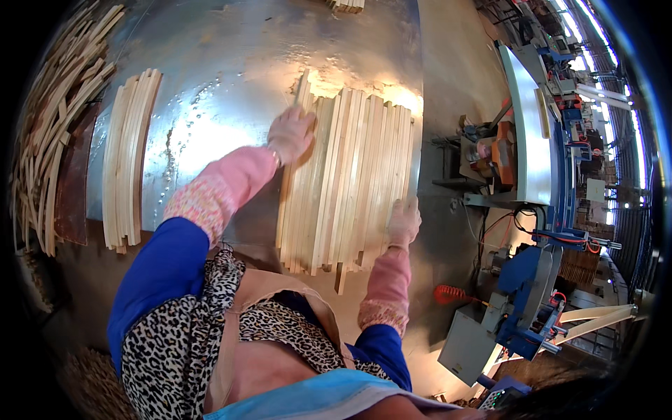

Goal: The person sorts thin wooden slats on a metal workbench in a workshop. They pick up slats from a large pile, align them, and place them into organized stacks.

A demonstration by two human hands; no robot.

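Observation:
A wide row of pale wooden strips [350, 175] lies side by side on the shiny metal tabletop [210, 150], with uneven ends and one strip [340, 278] jutting out at the near end. My left hand [290, 134] is at the row's far left, its fingers closed at a strip [302, 88] that reaches farther out than its neighbours. Against the row's right side rests my right hand [404, 220], fingers extended along the outermost strip. The undersides of both hands are hidden.
A smaller stack of strips [129, 157] lies to the left on the tabletop. Beyond it is a large loose pile of thin wood pieces [63, 126]. More strips [346, 5] show at the far edge. Blue machinery [521, 294] with a red coiled hose [451, 294] stands at the right.

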